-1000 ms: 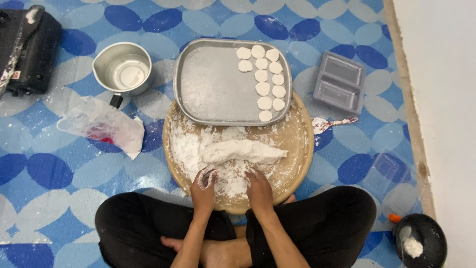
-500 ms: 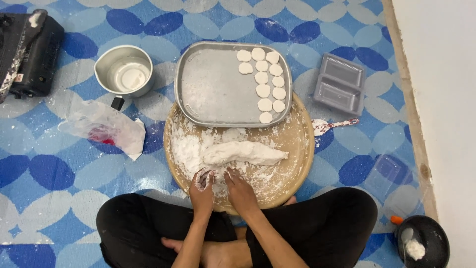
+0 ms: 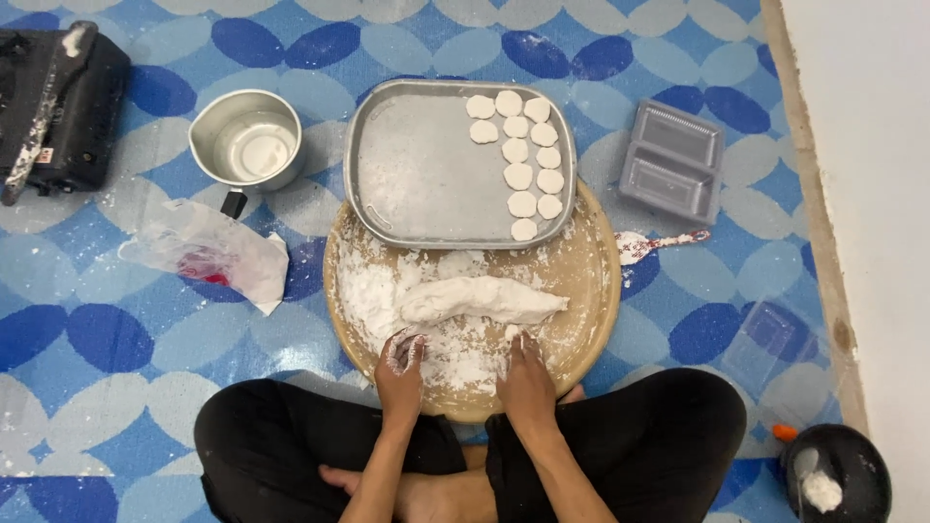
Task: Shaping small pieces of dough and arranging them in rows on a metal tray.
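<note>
The left hand (image 3: 400,365) curls its floury fingers loosely inward over the near edge of the round wooden board (image 3: 593,291), pinching nothing that shows. The right hand (image 3: 525,380) lies flat, fingers together and pointing toward twelve o'clock, fingertips in the loose flour (image 3: 455,349) and holding nothing. Just past both hands, toward twelve o'clock, the long roll of white dough (image 3: 480,298) lies crosswise on the board, apart from the fingers.

At the board's twelve o'clock edge a rectangular metal tray (image 3: 426,174) overlaps it, with small flat dough discs (image 3: 523,160) ranged along its three o'clock side. At ten o'clock of the board stands a metal pot (image 3: 248,145) with a dark handle; at nine o'clock lies a crumpled clear plastic bag (image 3: 208,254). A grey two-compartment plastic container (image 3: 673,172) sits at two o'clock, and a floured spoon (image 3: 659,242) lies at three o'clock, just beside the board. A black appliance (image 3: 58,111) sits far out at ten o'clock, and a black bowl (image 3: 838,475) holding something white at five o'clock. Everything rests on a blue floor mat (image 3: 116,349) with a pale oval pattern; a white floor runs along its three o'clock side. The person sits cross-legged in black trousers.

Against half a second ago, the right hand has drawn back from the dough toward six o'clock; the left hand stays put.
</note>
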